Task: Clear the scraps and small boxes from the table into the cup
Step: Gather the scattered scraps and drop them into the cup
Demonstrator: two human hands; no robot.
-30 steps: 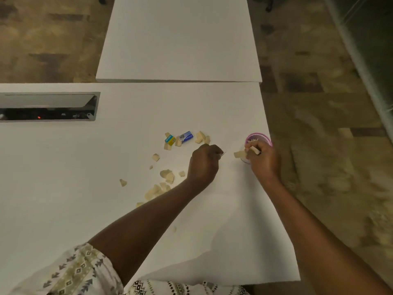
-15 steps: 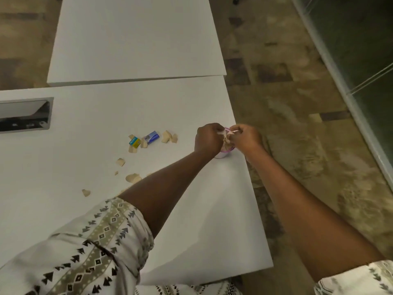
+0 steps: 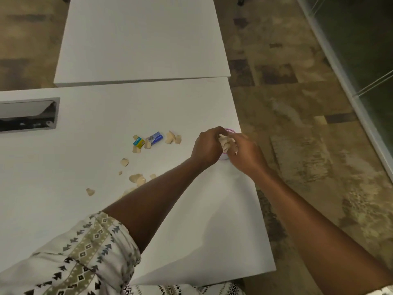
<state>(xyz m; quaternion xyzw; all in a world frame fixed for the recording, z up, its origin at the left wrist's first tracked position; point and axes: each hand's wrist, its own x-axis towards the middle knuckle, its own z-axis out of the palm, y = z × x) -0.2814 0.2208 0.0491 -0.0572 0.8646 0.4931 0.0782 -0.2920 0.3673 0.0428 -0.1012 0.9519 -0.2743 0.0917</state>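
A small pink cup [image 3: 230, 130] stands near the right edge of the white table [image 3: 106, 116], mostly hidden by my hands. My left hand [image 3: 207, 146] and my right hand [image 3: 244, 153] meet right over it, both pinched on beige paper scraps [image 3: 225, 142] held at the cup's mouth. Further left lie two small boxes, a blue one [image 3: 155, 137] and a teal-and-yellow one [image 3: 138, 142]. Several more beige scraps [image 3: 172, 138] are scattered around them and down toward my left forearm [image 3: 137, 178].
A recessed cable tray [image 3: 27, 114] is set into the table at the far left. A second white table [image 3: 140, 39] abuts the far edge. The table's right edge runs just beside the cup, with patterned floor [image 3: 308, 145] beyond it.
My left hand has moved right from the scraps to join my right hand over the cup. The view has shifted, so the cup now sits between both hands.
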